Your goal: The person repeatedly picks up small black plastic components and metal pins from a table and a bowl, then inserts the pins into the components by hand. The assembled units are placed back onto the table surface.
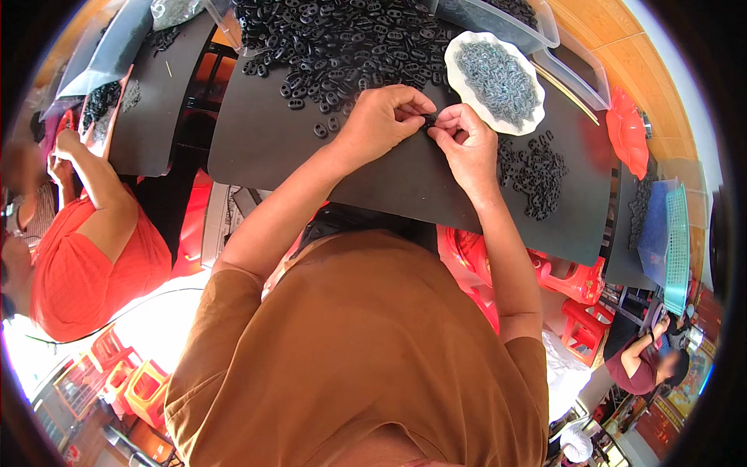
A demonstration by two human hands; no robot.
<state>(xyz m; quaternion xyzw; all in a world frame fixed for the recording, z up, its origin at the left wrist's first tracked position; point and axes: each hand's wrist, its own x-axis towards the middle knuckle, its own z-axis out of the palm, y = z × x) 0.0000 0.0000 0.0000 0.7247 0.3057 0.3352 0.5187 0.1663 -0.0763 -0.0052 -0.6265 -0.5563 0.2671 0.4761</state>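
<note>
Over the dark table (pixel 296 159), the fingertips of my left hand (pixel 381 121) and my right hand (pixel 471 148) meet. Between them they pinch a small black plastic piece (pixel 429 121), mostly covered by the fingers. A large heap of black oval pieces with two holes (pixel 342 43) spreads beyond my hands. Beside my right hand, a white scalloped dish (pixel 523 124) is filled with small clear bluish slivers (pixel 498 82). Closer to me on the right lies a smaller pile of black pieces (pixel 537 175).
Clear plastic bins (pixel 556 70) stand at the back right, near a red scalloped dish (pixel 626 132). A turquoise basket (pixel 675 249) is farther right. On the left, a person in red (pixel 101 241) sits at another table (pixel 159 117). Red stools (pixel 583 331) stand below.
</note>
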